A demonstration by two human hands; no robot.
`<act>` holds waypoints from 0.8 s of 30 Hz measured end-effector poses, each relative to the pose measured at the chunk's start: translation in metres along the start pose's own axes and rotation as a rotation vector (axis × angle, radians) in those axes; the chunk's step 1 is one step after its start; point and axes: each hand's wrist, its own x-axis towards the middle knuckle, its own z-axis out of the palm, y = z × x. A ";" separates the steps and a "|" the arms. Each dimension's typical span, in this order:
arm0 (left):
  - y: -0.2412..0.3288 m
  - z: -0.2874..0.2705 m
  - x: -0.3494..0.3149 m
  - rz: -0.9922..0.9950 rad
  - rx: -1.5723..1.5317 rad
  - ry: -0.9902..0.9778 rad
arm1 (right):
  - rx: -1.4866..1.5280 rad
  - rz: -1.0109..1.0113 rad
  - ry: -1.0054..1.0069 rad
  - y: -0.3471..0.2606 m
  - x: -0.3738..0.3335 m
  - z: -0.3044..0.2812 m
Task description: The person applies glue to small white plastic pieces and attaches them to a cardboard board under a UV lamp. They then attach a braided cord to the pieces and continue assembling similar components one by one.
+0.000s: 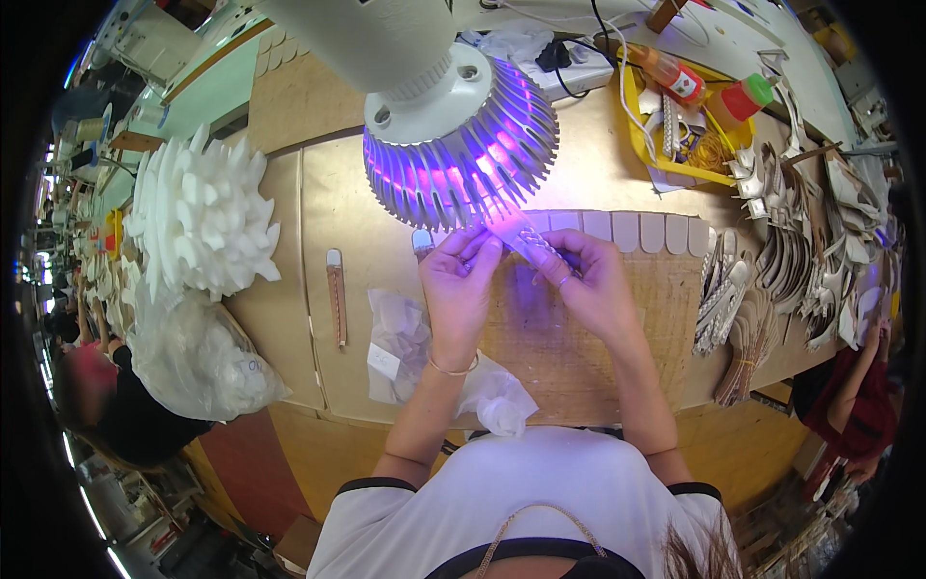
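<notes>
Under the glowing purple lamp (463,145), both my hands meet over the work table. My left hand (460,289) pinches with thumb and fingertips at the pale end of a narrow strap with a silvery patterned surface (529,237). My right hand (591,285) grips the same strap from the other side, thumb along it. Its pale tip is lit pink, and the fingers hide part of it. Beneath the hands lies a brown cardboard sheet (569,372) with a row of pale rounded tabs (625,232) along its far edge. A brown strap with a pale tip (336,299) lies to the left.
Bundled straps (752,347) crowd the right side. A yellow tray (632,125) with bottles stands at the back right. White foam-like pieces (203,217) and a clear plastic bag (207,362) stand at the left. The lamp hangs low over my hands. Other people sit at both sides.
</notes>
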 end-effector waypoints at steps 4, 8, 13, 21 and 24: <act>0.001 0.000 0.000 -0.003 0.003 -0.007 | 0.032 -0.012 0.012 0.001 0.000 0.000; 0.001 0.001 -0.001 -0.010 0.017 -0.006 | 0.017 -0.009 0.003 0.002 0.001 -0.001; 0.002 0.001 -0.002 -0.012 0.021 -0.002 | 0.016 0.011 -0.002 0.003 0.000 -0.002; 0.000 0.001 -0.001 -0.016 0.019 -0.002 | 0.009 0.002 0.004 0.003 0.001 -0.002; -0.001 0.000 -0.001 -0.018 0.029 -0.002 | 0.001 0.012 0.005 0.003 0.001 -0.002</act>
